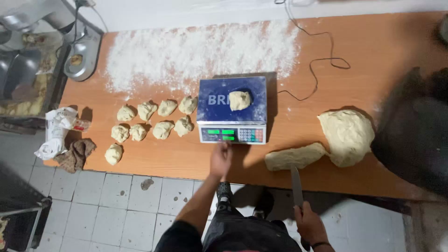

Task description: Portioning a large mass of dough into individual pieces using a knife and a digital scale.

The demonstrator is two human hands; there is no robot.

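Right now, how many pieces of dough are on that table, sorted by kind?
Small portioned dough balls left of the scale: 9
Dough piece on the scale: 1
Long cut strip: 1
Big dough mass: 1
Total: 12

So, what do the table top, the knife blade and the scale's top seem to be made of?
Table top: probably wood or wood laminate, smooth orange-brown with faint grain.
Knife blade in the right hand: likely steel, plain grey and dull.
Scale's top: a flat blue sheet, perhaps plastic film over a pan; unclear.
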